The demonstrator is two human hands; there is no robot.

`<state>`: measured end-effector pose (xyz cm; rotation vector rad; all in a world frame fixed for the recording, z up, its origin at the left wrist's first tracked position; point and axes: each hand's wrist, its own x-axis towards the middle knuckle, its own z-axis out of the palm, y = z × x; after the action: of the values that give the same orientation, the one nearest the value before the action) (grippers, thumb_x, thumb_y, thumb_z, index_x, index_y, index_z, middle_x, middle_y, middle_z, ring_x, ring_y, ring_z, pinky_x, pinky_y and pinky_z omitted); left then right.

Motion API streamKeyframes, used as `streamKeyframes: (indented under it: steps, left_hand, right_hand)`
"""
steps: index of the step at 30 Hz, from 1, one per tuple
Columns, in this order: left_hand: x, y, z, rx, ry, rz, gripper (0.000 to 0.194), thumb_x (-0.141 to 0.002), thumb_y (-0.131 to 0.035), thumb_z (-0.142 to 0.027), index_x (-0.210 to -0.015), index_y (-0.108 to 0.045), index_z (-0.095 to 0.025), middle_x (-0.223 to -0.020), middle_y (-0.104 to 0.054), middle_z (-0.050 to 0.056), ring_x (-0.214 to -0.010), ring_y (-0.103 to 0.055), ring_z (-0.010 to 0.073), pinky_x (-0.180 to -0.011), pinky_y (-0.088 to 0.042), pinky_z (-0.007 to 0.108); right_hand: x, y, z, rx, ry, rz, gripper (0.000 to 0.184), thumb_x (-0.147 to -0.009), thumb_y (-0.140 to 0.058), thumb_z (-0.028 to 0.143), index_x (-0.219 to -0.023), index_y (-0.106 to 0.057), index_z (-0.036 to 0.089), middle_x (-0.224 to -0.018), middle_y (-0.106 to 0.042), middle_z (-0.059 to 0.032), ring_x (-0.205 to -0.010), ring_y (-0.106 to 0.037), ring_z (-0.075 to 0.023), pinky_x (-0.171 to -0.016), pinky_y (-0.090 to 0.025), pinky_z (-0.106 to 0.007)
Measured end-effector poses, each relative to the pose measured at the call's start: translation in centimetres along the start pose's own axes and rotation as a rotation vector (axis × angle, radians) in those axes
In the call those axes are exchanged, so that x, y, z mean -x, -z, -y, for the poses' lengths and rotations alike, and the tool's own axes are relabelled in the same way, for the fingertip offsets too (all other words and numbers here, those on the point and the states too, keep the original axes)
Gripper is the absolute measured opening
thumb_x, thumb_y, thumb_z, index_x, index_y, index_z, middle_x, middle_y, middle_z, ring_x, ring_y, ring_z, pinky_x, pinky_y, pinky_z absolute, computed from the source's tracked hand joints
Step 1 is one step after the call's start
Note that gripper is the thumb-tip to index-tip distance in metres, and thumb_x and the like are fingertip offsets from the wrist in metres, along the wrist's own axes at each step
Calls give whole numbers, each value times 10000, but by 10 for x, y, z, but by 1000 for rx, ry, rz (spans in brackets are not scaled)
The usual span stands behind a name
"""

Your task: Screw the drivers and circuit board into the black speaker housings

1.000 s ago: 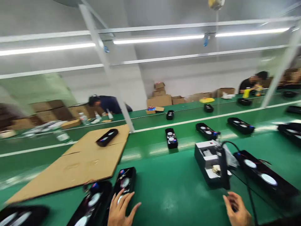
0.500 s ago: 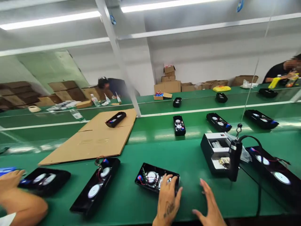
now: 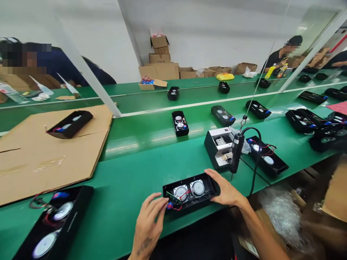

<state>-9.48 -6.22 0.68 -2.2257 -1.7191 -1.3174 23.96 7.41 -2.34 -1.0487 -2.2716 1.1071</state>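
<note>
A black speaker housing with its inside facing up lies on the green bench right in front of me. Two round speaker drivers, a small green circuit board and red wires show inside it. My right hand grips its right end, thumb and fingers on opposite long sides. At the left end, my left hand has its fingers closed over the edge, close to the board and a blue-and-red part. What lies under those fingertips is partly hidden.
A screwdriver hangs on a cable before a screw-feeder box. Another open housing lies at the left, near a cardboard sheet. More housings sit on the green line. People work across it and at the far right.
The view has swung right. My right hand, free before, now grips the housing's right end; my left hand has gone from over the drivers to the left end. The housing has turned.
</note>
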Motion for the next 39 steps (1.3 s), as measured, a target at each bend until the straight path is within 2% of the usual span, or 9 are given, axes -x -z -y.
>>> streamKeyframes:
  steps: [6,10,14,16,22,26,29,33,39]
  left_hand:
    - [-6,-13,34,-126,-95,173,258,-1031,-608,-199,-1253,-724,-261,-1356,-734,80,-1473,-553,322,-1088,-615,513]
    - [-21,-23,49,-160,-110,317,183,-1037,-585,-285,-1110,-747,-239,-1545,-613,112,-1598,-370,427,-1126,-551,658]
    - [-41,-18,45,-74,-119,365,172,-1055,-552,-265,-997,-713,-249,-1224,-764,56,-1464,-565,333,-1221,-459,668]
    - [-50,-17,34,-5,-89,365,152,-1060,-557,-257,-1031,-706,-263,-1050,-780,10,-1340,-664,263,-1266,-425,626]
    - [-54,-29,-6,108,-48,199,119,-1022,-659,-360,-1071,-710,-265,-1056,-794,18,-1115,-757,227,-1130,-586,512]
    - [-43,-30,-12,118,94,127,299,-991,-710,-449,-1224,-681,-263,-1197,-777,67,-1213,-740,270,-1059,-631,489]
    - [-35,-25,-6,138,69,184,447,-927,-776,-555,-1235,-663,-252,-1204,-780,81,-1255,-723,301,-1116,-591,548]
    - [-30,-25,-1,109,-63,302,185,-971,-752,-407,-1091,-727,-268,-996,-809,20,-1246,-724,291,-1219,-474,629]
    - [-29,-39,-11,135,15,152,147,-1048,-591,-183,-1110,-715,-233,-984,-774,27,-868,-758,148,-827,-632,274]
  right_hand:
    - [18,19,10,-32,-57,49,982,-780,-759,55,-1654,-422,348,-1801,-289,-99,-1626,-382,-333,-1307,-382,-572]
    - [31,24,19,-42,-2,-93,744,-886,-780,194,-1579,-542,322,-1753,-393,-118,-1577,-462,-338,-1263,-450,-564]
    - [29,26,33,-87,37,-419,246,-991,-700,242,-1221,-787,245,-1310,-773,-116,-1178,-755,-261,-1052,-621,-434]
    - [21,22,48,-118,46,-492,149,-1018,-673,238,-1039,-820,230,-1040,-824,-83,-944,-782,-220,-879,-654,-361]
    - [-21,-13,94,-57,271,-269,240,-973,-759,266,-1202,-799,206,-1094,-846,-93,-973,-788,-239,-909,-638,-376]
    - [-39,-27,99,-111,185,-185,175,-980,-742,225,-1130,-832,230,-989,-868,-49,-844,-802,-195,-824,-633,-306]
    - [-41,-21,93,-181,109,-191,106,-959,-777,235,-1024,-860,238,-952,-870,-32,-822,-807,-187,-775,-631,-277]
    - [-34,-2,83,-93,243,-132,152,-983,-741,180,-1054,-864,238,-982,-871,-40,-868,-811,-193,-833,-630,-303]
    - [-17,10,76,229,332,68,268,-1027,-626,119,-1087,-839,271,-1001,-870,7,-909,-805,-188,-805,-584,-325]
